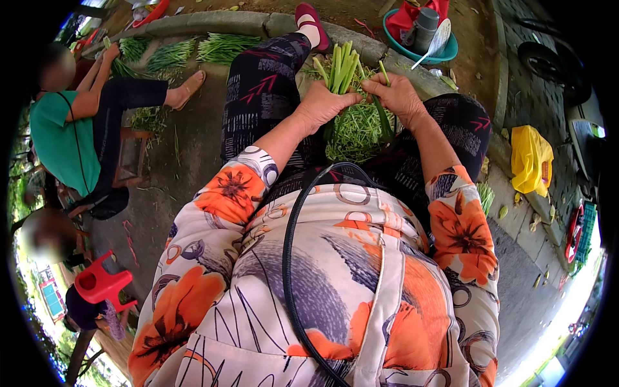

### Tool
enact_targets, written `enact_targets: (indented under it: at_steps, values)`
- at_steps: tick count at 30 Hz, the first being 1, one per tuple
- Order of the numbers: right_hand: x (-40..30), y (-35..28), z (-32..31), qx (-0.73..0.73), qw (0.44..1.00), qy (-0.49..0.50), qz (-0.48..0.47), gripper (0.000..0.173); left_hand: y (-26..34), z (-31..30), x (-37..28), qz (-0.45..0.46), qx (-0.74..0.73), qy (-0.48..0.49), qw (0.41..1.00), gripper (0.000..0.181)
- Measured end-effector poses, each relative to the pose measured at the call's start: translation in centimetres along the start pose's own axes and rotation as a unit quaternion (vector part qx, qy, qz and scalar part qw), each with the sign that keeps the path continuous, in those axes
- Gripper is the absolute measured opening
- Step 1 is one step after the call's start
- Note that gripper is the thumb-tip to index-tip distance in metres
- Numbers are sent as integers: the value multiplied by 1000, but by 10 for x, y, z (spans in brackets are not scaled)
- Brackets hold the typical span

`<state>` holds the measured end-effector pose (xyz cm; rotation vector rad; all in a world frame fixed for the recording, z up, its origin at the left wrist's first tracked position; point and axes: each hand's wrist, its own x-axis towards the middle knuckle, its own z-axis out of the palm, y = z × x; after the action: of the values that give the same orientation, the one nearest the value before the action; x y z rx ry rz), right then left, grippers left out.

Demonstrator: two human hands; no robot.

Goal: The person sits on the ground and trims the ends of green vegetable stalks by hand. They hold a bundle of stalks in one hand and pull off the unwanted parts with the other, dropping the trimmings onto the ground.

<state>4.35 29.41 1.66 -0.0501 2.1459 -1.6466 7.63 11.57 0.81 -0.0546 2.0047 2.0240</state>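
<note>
My left hand [326, 104] is closed around a bunch of pale green stalks [342, 67], their cut-looking ends pointing away from me. Close beside it, my right hand [397, 99] pinches a single green stalk [383, 72] between thumb and fingers, its leaf hanging down below. Both hands are above my lap, between my spread knees. Beneath them lies a heap of loose green leaf scraps [359, 133], partly hidden by the hands and stalks.
Bundles of long greens [227, 47] lie along the stone curb [213, 22]. A teal basin [449, 51] holds a grey flask [426, 29] and red cloth or bag. A yellow plastic bag [531, 159] sits right. At left, a person [65, 130] handles greens near a red stool [104, 280].
</note>
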Motion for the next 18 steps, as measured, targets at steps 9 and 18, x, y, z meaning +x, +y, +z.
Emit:
enact_targets:
  at_steps: [9,18]
  values:
    - [3,5,0,-9,1000,-4,-2,21,-5,-5,0,2,16,2,1000,19]
    - [11,19,0,-76,997,10,-34,26,-14,-13,6,-17,-14,-37,999,19]
